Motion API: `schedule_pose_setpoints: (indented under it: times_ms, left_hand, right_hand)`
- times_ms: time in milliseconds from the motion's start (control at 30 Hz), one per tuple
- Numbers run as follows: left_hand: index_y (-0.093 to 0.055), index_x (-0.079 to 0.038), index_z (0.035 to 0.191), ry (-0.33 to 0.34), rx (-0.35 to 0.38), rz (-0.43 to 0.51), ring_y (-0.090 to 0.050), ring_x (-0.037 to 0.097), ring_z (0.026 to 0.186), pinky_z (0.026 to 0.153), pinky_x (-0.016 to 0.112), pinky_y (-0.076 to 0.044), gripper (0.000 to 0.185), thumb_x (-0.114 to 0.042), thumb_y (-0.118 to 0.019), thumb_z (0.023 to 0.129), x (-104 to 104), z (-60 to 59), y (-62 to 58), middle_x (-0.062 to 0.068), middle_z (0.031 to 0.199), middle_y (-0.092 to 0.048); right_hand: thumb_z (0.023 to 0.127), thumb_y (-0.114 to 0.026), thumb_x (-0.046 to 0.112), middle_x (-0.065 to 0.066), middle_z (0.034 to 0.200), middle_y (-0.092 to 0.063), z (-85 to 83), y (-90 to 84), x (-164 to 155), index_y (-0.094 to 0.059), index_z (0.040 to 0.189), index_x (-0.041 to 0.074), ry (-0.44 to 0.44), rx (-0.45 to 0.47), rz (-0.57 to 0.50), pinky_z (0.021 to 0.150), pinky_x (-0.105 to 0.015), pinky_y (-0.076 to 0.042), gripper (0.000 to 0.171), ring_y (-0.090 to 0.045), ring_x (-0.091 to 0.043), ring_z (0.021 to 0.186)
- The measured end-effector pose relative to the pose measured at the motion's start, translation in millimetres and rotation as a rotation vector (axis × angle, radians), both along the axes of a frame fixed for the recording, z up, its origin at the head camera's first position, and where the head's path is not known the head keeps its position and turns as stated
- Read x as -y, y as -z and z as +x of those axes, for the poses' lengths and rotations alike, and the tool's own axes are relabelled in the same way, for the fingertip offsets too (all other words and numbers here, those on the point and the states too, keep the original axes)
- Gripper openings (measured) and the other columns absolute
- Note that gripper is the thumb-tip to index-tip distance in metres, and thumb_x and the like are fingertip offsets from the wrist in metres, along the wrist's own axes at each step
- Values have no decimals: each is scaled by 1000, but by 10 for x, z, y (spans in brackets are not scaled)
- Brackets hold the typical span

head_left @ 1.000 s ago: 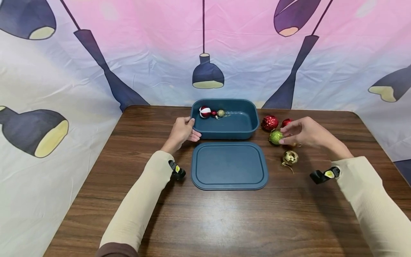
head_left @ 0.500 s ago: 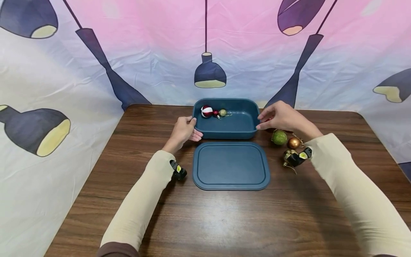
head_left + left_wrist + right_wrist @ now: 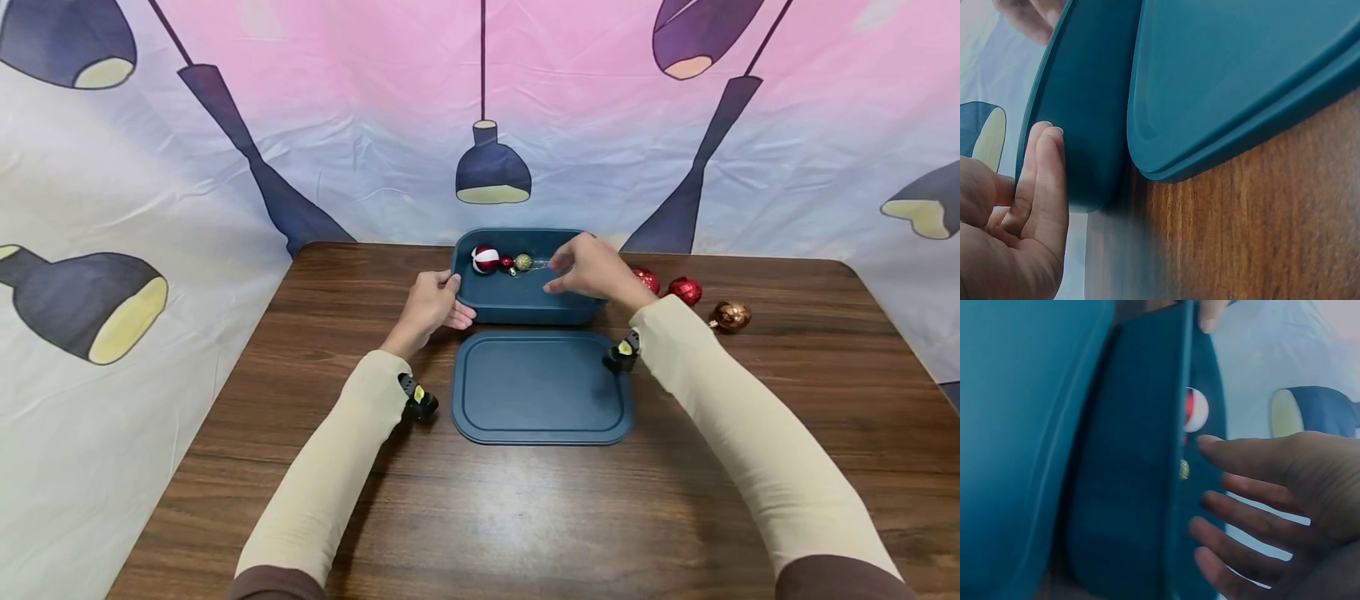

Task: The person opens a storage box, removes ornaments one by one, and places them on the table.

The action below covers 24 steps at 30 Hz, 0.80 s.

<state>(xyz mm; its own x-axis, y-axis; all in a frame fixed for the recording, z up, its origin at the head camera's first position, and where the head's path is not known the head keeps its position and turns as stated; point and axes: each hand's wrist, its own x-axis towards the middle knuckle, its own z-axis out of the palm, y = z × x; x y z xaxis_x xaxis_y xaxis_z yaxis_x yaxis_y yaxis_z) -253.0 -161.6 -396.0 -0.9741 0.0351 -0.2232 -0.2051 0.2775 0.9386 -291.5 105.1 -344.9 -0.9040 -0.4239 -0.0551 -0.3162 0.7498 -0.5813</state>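
Observation:
A teal box (image 3: 525,313) stands at the back middle of the wooden table, its lid (image 3: 536,387) lying flat in front of it. Inside, at the back left, lie a red-and-white ball (image 3: 484,259), a small red ball (image 3: 506,262) and a gold-green ball (image 3: 523,262). My left hand (image 3: 448,300) holds the box's left front corner, thumb over the rim and fingers (image 3: 1044,175) flat against the outer wall (image 3: 1085,112). My right hand (image 3: 572,271) hovers over the box's right half with fingers (image 3: 1247,506) spread and nothing in them.
To the right of the box a red glitter ball (image 3: 647,279), a red ball (image 3: 684,290) and a bronze ball (image 3: 731,315) lie on the table (image 3: 525,517). My right sleeve (image 3: 720,417) covers the spot right of the lid. A printed cloth hangs behind the table.
My right hand has moved left from the ornaments beside the box to above the box. The green and gold ornaments are now out of sight behind my arm, and the bronze ball lies farther right.

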Motion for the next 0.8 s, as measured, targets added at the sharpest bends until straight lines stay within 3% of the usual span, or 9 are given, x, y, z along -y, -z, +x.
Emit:
schedule_pose_setpoints:
  times_ms: [200, 567, 800]
  left_hand:
    - [-28, -4, 160, -7, -6, -5, -75, 28, 68, 68, 39, -64, 54, -25, -42, 111, -3, -1, 7, 20, 83, -73]
    - [-27, -4, 160, -10, 10, -4, -75, 33, 72, 71, 41, -64, 55, -25, -42, 111, 4, -5, 5, 21, 84, -74]
    - [-27, -5, 160, -16, 15, 6, -75, 34, 74, 71, 42, -64, 55, -25, -43, 111, -11, -15, 1, 21, 86, -74]
  right_hand:
    - [88, -81, 22, -16, 122, -70, -79, 167, 190, -73, 120, 1, 82, -52, 22, 96, -51, -53, 39, -63, -33, 111]
    - [93, -76, 23, -13, 126, -68, -243, 432, 420, -71, 125, 5, 218, -138, -5, 84, -50, -58, 37, -67, -33, 102]
    - [95, -75, 25, -13, 128, -67, -335, 535, 483, -69, 129, 6, 242, -172, 31, 78, -48, -60, 40, -68, -33, 97]
